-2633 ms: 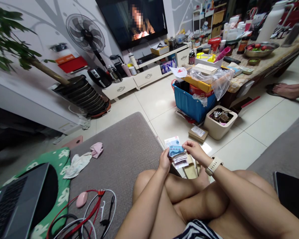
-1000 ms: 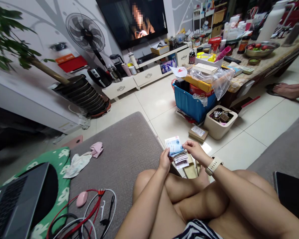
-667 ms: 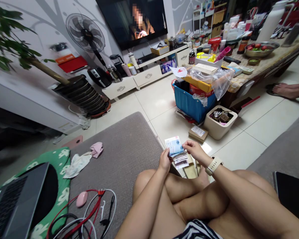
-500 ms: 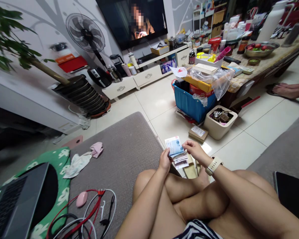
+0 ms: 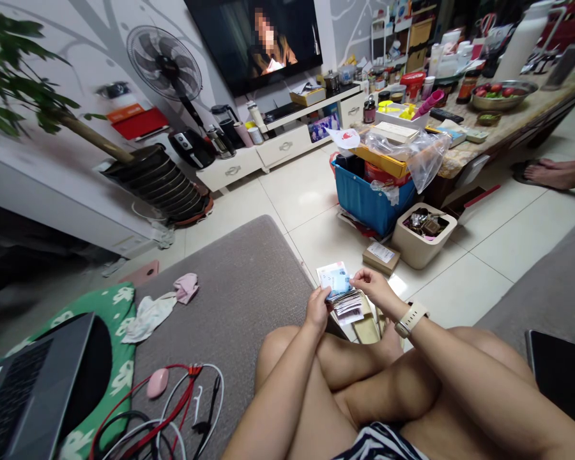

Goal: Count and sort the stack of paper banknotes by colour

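Banknotes in a thick bundle, raised just beyond the crossed legs and near the sofa edge, with many paper edges turned toward the viewer and a blue note uppermost. The left hand is closed around the left side of the bundle, thumb laid on top; its underside fingers are hidden. The right hand, wearing a watch at the wrist, has thumb and forefinger almost together in a small pinch at the right edge of the blue note; the other fingers are curled. Handling, as judged: light and flexible, each sheet thin and easily creased or torn, with neighbouring sheets liable to slip or cling. The firm hold belongs across the left side of the whole bundle, and a light pinch suits a free corner of one sheet. To the left on the sofa lie cables and a laptop; to the right, a phone. Farther off, a small carton and a beige bin stand on the floor before a blue basket. Beyond these, a fan stands left of a wall television.
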Available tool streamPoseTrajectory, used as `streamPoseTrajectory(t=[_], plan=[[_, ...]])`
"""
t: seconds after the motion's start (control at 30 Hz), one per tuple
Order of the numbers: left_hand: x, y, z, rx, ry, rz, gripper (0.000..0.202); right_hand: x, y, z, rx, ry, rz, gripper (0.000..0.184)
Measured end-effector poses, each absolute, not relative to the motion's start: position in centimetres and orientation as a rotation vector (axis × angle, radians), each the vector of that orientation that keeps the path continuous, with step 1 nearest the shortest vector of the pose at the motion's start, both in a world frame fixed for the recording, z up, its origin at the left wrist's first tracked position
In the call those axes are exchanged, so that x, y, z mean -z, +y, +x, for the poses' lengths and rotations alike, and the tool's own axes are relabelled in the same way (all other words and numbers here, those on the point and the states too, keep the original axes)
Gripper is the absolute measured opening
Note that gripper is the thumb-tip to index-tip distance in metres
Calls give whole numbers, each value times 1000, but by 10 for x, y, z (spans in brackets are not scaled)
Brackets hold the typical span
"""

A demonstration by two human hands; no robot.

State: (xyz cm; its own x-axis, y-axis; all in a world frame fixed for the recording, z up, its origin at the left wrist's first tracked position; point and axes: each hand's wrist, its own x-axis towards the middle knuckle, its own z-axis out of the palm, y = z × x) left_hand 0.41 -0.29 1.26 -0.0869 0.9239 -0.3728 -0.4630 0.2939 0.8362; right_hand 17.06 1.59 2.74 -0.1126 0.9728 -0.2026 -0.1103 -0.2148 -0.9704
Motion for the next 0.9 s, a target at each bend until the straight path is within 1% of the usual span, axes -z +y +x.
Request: streamPoseTrajectory(t=[0.23, 0.6, 0.9], plan=[[-11, -4, 4, -1229, 1097, 570, 36, -27, 17, 171, -1457, -1143, -1265, 27], [-3, -2, 2, -1208, 1127, 553, 40, -25, 17, 172, -1464, -1194, -1256, 27], [0, 0, 2, -1312, 1129, 493, 39, -23, 17, 172, -1464, -1184, -1235, 26]])
